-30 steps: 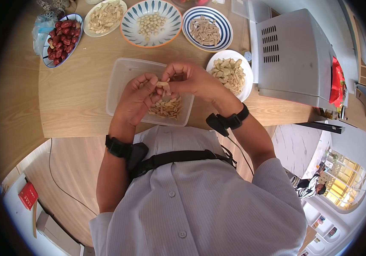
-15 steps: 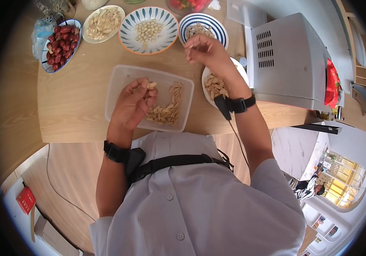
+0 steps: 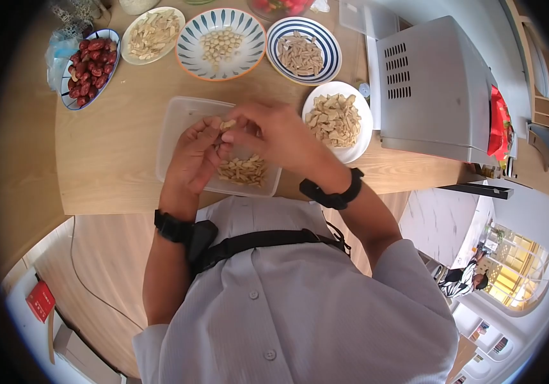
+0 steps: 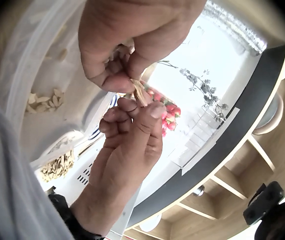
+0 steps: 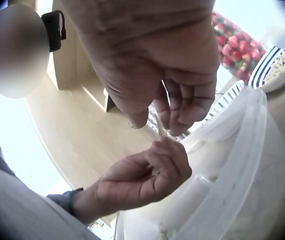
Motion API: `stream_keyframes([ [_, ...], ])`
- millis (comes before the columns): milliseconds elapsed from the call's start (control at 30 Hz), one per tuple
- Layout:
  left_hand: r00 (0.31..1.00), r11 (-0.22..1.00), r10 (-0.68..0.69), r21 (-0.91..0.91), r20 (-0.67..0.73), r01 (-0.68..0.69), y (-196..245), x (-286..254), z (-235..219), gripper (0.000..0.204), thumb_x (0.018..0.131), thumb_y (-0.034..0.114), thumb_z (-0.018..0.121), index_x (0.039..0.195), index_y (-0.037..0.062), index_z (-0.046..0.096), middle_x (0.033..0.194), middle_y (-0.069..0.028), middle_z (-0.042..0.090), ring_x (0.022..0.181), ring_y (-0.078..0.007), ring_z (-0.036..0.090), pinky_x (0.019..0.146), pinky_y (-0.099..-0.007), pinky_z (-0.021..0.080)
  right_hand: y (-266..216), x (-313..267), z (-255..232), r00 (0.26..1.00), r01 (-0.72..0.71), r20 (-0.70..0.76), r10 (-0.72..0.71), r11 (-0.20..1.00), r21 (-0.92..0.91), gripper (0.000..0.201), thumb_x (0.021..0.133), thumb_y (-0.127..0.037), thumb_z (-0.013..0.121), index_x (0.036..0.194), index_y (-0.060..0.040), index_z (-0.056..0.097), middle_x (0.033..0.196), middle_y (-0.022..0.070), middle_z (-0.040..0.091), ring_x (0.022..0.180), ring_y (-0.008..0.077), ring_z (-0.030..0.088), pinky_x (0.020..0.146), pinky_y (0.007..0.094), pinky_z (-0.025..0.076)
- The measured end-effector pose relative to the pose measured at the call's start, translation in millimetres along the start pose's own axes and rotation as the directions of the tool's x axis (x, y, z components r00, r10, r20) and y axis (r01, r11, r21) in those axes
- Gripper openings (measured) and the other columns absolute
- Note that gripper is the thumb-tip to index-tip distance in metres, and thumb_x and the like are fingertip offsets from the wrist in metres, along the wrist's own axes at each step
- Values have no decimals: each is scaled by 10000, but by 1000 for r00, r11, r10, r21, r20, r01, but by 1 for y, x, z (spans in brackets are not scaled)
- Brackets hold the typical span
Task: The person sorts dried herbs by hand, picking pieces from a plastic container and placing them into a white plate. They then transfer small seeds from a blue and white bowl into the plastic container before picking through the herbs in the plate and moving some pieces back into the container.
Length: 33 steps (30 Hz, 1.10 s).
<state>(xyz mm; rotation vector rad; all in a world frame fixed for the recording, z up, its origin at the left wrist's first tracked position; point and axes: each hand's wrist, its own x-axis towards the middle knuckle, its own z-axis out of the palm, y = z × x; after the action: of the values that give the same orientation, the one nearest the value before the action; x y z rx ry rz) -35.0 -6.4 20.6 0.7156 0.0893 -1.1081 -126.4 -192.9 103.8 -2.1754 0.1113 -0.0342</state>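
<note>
A pale, dried root-like slice (image 3: 228,125) lies between the fingertips of both hands, above a clear plastic box. My left hand (image 3: 192,153) pinches one end. My right hand (image 3: 281,131), slightly blurred, has thumb and curled fingers at the other end. The left wrist view shows the slice (image 4: 141,93) stretched between the two sets of fingertips. In the right wrist view it is a thin sliver (image 5: 161,127), mostly covered by fingers. Under the hands, the plastic box (image 3: 167,137) contains a heap of similar slices (image 3: 244,171), partly hidden by the right hand.
A white plate (image 3: 366,131) of broader pale pieces stands right of the box. Behind are a blue-striped plate (image 3: 335,59), a leaf-patterned plate (image 3: 188,51), a cream plate (image 3: 135,57) and a dish of red dates (image 3: 90,69). A grey appliance (image 3: 441,89) borders the right.
My right hand went from the left hand out over the striped and white plates, then came back to the left hand's fingertips. The left hand stayed over the box, pinching a slice.
</note>
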Motion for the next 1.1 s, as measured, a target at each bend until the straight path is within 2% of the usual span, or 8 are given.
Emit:
stream_keyframes([
  [100, 1000, 999, 3, 45, 20, -4, 0, 0, -1, 115, 1043, 137, 654, 1077, 26, 655, 1004, -60, 704, 899, -146, 667, 781, -260, 564, 10, 0, 18, 991, 56, -128, -37, 988, 145, 127, 939, -76, 748, 1053, -23, 736, 852, 83, 730, 704, 144, 701, 637, 296, 552],
  [200, 999, 997, -22, 78, 26, 20, 2, -1, 4, 121, 1044, 142, 654, 1074, 25, 655, 998, -56, 699, 899, -145, 667, 792, -261, 563, 3, -3, 17, 989, -16, -140, 50, 973, 231, 102, 936, -89, 727, 992, -8, 703, 836, 152, 720, 754, 272, 742, 689, 355, 579],
  [467, 997, 996, -58, 71, 40, 55, 3, -5, 6, 101, 1045, 147, 652, 1061, 51, 624, 1003, -24, 607, 874, -115, 557, 730, -233, 494, 58, -53, -52, 901, -107, -407, 149, 986, 125, 105, 969, -14, 711, 1068, -7, 746, 890, 21, 720, 762, 63, 662, 660, 232, 527],
  [633, 997, 995, -67, 75, 29, 65, 1, -2, 9, 94, 1049, 135, 642, 1076, 46, 632, 1020, -29, 612, 877, -117, 559, 732, -239, 496, 68, -92, -102, 901, -351, -383, 204, 862, -366, 188, 883, -48, 774, 1070, -57, 759, 961, 115, 722, 746, 212, 707, 684, 343, 570],
  [733, 999, 997, -51, 64, 14, 50, 0, -2, 7, 97, 1049, 128, 640, 1089, 40, 636, 1027, -33, 615, 878, -123, 561, 732, -240, 501, 54, -81, -83, 863, -271, -498, 84, 909, -316, 223, 876, -25, 758, 1096, -60, 746, 1035, 136, 698, 802, 272, 715, 715, 373, 579],
  [867, 999, 998, -36, 51, 36, 34, 0, 0, 3, 96, 1040, 109, 647, 1094, 29, 645, 1038, -51, 666, 911, -144, 630, 772, -271, 555, 14, -47, -17, 965, 24, -249, -79, 976, -218, 245, 869, -72, 772, 1105, -38, 719, 998, 116, 681, 790, 249, 654, 710, 378, 554],
  [933, 1000, 998, 3, 65, -16, -2, -4, -2, 10, 96, 1046, 103, 637, 1091, 21, 661, 985, -66, 691, 878, -153, 653, 768, -293, 581, 2, -27, 8, 943, 255, -111, -312, 898, -359, 269, 848, -157, 794, 1077, -49, 704, 959, 104, 638, 836, 277, 669, 712, 406, 574],
  [1100, 999, 999, 9, 48, -48, -7, 1, -3, 5, 205, 1078, 154, 584, 1163, -16, 661, 1079, -110, 711, 1000, -197, 690, 842, -346, 599, -3, -7, 31, 937, 244, -108, -331, 845, -477, 266, 784, -196, 756, 1010, -71, 696, 932, 72, 610, 881, 270, 687, 719, 388, 582],
])
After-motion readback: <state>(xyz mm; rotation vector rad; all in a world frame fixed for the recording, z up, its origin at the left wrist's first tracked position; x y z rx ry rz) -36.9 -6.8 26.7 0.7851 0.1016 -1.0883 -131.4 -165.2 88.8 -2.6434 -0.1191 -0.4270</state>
